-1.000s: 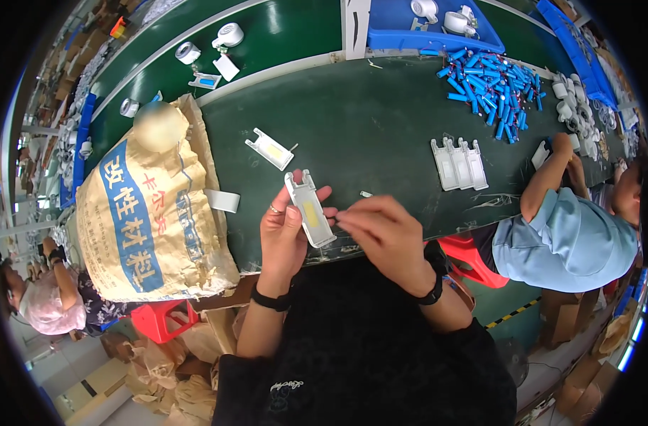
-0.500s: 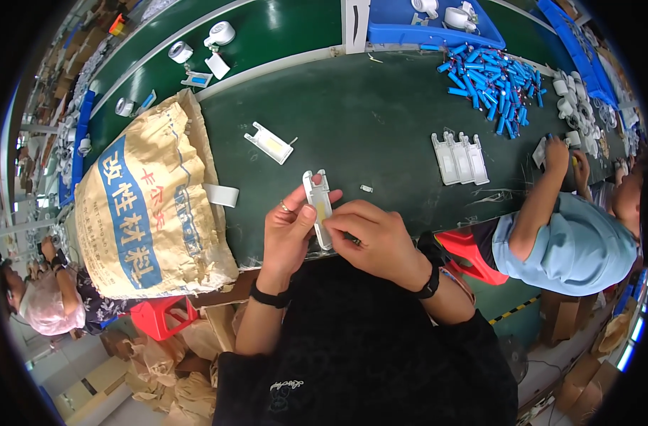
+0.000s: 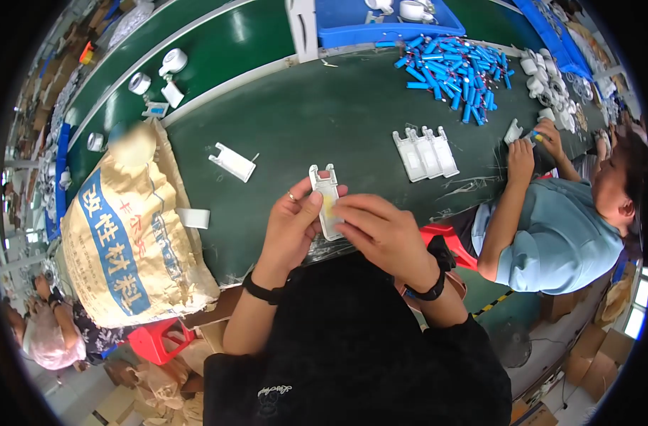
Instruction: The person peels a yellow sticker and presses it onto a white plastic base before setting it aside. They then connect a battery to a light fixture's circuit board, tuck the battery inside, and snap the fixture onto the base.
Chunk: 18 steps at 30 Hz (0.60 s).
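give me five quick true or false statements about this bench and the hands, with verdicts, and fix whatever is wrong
1. The left hand holds a white piece. True.
2. The blue cylinders are all piled inside the blue tray. False: the pile of blue cylinders lies on the green bench.
3. The right hand rests flat on the bench, far from the white piece. False: its fingers are at the white piece, close to the left hand.
4. A brown paper sack is to the left of the left hand. True.
5. The co-worker at the right wears a light blue top. True.
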### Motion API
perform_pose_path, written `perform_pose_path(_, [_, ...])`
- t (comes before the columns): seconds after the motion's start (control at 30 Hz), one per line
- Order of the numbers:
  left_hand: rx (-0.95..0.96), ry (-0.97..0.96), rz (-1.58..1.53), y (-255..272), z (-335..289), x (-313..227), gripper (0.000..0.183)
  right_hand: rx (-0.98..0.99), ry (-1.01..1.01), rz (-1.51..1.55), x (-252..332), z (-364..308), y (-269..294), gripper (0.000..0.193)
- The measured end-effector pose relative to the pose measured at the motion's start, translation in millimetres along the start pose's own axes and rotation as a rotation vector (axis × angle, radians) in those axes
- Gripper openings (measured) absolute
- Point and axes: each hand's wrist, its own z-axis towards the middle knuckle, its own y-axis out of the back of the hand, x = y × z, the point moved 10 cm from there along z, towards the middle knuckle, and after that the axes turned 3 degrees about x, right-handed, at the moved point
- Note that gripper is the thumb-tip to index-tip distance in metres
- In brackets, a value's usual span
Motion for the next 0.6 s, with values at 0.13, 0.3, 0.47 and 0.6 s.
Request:
perform_pose_path(0.13, [0.000,-0.018,0.017,-9.7,2.9,-3.2,0.040,0.014,-0.004,0.073,-10.2,-4.6,-8.6,0.021])
perform_pose_path(0.3, [0.025,-0.017,0.042,-9.2,2.6,-2.4,0.038,-0.031,-0.057,0.163,-21.4,-7.2,-8.4,0.022])
perform_pose_path(0.47, [0.008,-0.033,0.067,-5.6,0.2,-4.4,0.038,-0.046,-0.008,0.117,-11.9,-6.9,-10.7,0.021])
perform_pose_path(0.6, [0.015,0.005,0.109,-7.2,0.4,0.2,0.039,-0.138,-0.028,-0.003,-19.0,-3.8,-2.1,0.016])
